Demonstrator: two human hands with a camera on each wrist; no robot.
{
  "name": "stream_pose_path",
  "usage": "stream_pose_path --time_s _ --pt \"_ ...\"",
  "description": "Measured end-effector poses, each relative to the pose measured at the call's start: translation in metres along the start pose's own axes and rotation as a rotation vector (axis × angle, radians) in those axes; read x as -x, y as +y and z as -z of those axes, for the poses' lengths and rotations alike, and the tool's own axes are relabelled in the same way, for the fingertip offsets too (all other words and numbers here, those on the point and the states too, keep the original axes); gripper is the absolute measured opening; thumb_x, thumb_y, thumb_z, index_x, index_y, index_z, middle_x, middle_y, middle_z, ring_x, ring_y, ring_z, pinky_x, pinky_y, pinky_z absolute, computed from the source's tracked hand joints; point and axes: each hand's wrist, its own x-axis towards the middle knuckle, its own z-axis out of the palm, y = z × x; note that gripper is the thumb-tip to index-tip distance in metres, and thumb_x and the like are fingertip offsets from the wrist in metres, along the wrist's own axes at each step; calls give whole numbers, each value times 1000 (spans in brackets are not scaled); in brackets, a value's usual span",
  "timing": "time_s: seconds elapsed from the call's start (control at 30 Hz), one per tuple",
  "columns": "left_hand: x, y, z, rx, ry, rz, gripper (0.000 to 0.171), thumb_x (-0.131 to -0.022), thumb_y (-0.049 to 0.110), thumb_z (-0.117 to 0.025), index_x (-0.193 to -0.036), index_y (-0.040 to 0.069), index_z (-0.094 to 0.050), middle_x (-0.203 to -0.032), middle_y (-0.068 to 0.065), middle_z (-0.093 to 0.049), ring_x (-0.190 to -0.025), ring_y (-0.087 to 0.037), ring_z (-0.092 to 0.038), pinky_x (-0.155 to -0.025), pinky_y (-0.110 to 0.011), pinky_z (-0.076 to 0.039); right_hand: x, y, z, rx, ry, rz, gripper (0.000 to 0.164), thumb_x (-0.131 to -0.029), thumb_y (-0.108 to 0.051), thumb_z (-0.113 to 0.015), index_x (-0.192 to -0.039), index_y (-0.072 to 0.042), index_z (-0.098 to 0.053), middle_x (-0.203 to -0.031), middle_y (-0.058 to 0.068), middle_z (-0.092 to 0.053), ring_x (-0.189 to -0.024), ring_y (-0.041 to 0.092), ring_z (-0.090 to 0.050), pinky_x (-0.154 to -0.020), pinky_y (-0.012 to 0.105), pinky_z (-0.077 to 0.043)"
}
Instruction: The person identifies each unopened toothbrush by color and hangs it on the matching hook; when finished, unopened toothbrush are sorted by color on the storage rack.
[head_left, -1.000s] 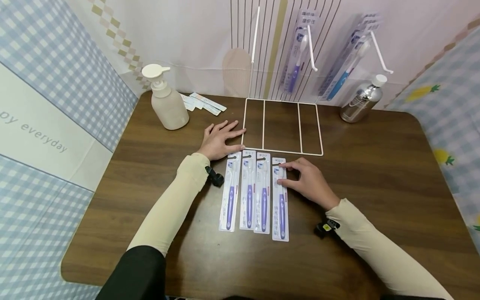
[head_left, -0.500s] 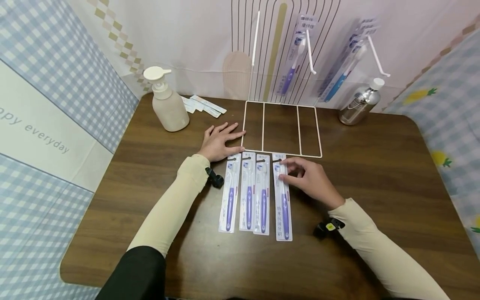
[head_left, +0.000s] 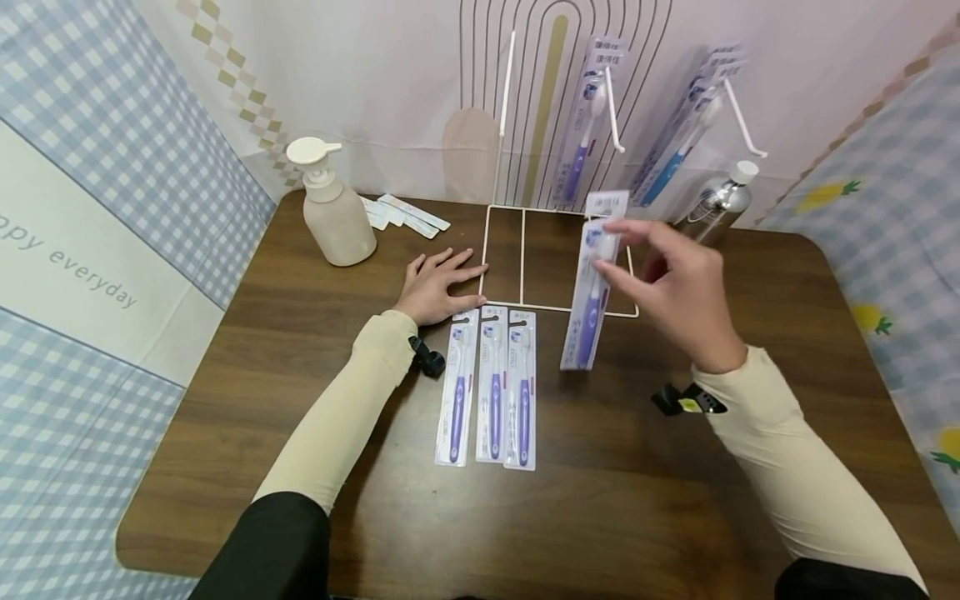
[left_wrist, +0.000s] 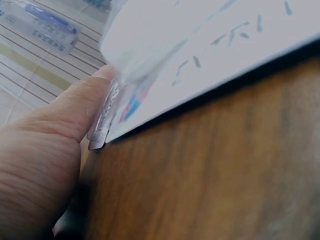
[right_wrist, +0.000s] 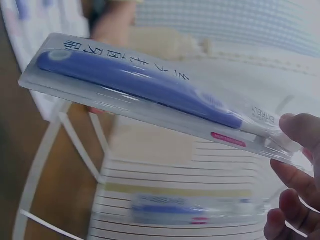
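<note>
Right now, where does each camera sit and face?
Head: on the head, facing forward and down over the table; left hand, right hand, sleeves show.
Left wrist: on it, facing a near pack; left hand partly shows.
Right wrist: on it, facing the held toothbrush; right hand's fingers show.
Head and right wrist share that toothbrush.

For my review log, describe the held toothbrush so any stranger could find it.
On the brown table stands a white wire rack. Near its right side, the right hand pinches a packaged purple toothbrush, the only one held, neither lying flat nor hanging.
</note>
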Motion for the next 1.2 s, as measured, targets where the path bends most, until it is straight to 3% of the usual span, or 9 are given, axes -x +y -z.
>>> stream_pose_path --time_s 0.13,0.3,0.73,0.93,1.2 --pt "0 -1 -1 -3 2 -1 66 -99 62 -66 -158 40 -49 -174 8 -26 -161 -22 -13 -125 -54 2 -21 -6 13 22 77 13 45 -83 -7 -92 -126 -9 -77 -99 7 -78 -54 1 -43 -55 15 -34" --pt "0 0 -1 1 4 -6 65 -99 62 -66 -158 40 -50 -173 8 -27 -161 -22 -14 -125 -54 2 -37 -7 17 43 110 14 44 -85 -10 -90 -127 -11 -77 -102 8 -78 -53 1 -41 -55 15 -33" --pt "1 -1 -1 -3 5 -7 65 -99 62 -65 -158 40 -50 -173 8 -27 -161 -23 -14 -125 -55 1 -52 7 3 54 131 -16 39 -88 -15 -89 -124 -9 -78 -103 10 -80 -51 3 -43 -54 15 -34" --pt "0 -1 -1 -9 3 -7 66 -98 63 -65 -158 41 -50 -174 7 -26 -161 -23 -14 -125 -55 1 -66 23 -10 33 133 -39 38 -89 -16 -88 -123 -5 -76 -111 7 -80 -55 -3 -47 -56 13 -38" --pt "-1 -1 -2 -20 0 -7 66 -98 63 -65 -158 40 -50 -173 7 -27 -161 -24 -14 -125 -56 0 -91 44 -26 -10 161 -199 42 -89 -25 -89 -126 -12 -76 -114 6 -79 -57 1 -49 -58 17 -40"
